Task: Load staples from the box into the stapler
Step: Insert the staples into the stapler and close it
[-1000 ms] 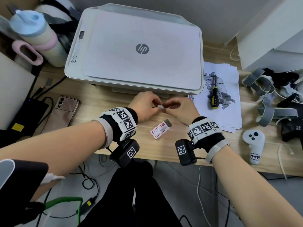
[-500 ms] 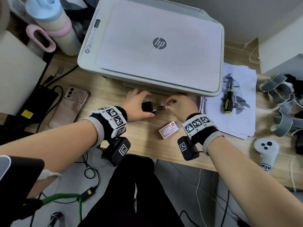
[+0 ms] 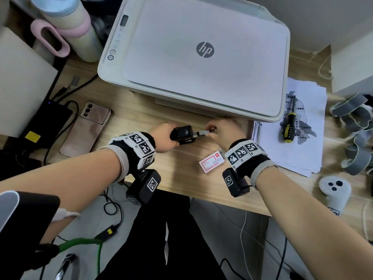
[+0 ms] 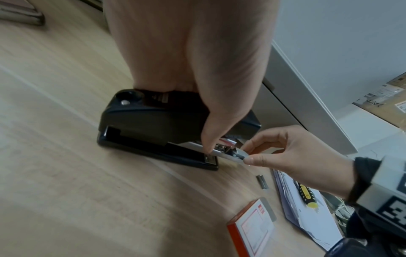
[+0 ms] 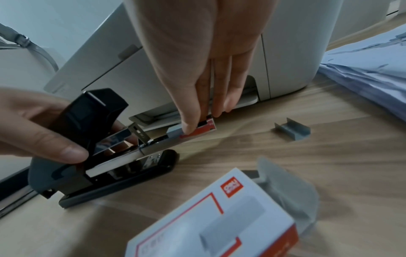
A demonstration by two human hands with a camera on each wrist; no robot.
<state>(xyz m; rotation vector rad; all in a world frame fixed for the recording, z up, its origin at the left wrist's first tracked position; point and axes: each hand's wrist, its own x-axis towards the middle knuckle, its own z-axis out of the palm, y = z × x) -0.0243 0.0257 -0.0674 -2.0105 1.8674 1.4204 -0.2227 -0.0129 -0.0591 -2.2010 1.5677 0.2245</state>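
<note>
Gripping the black stapler around its raised top, the left hand steadies it on the wooden desk just before the printer. The right hand pinches a staple strip at the end of the pulled-out metal magazine, fingers closed on it. Only the wrist views show a loose staple piece lying beside the paper stack; the head view hides it. The staple box lies open near the right wrist. A second ago both hands held just a strip, no stapler visible.
</note>
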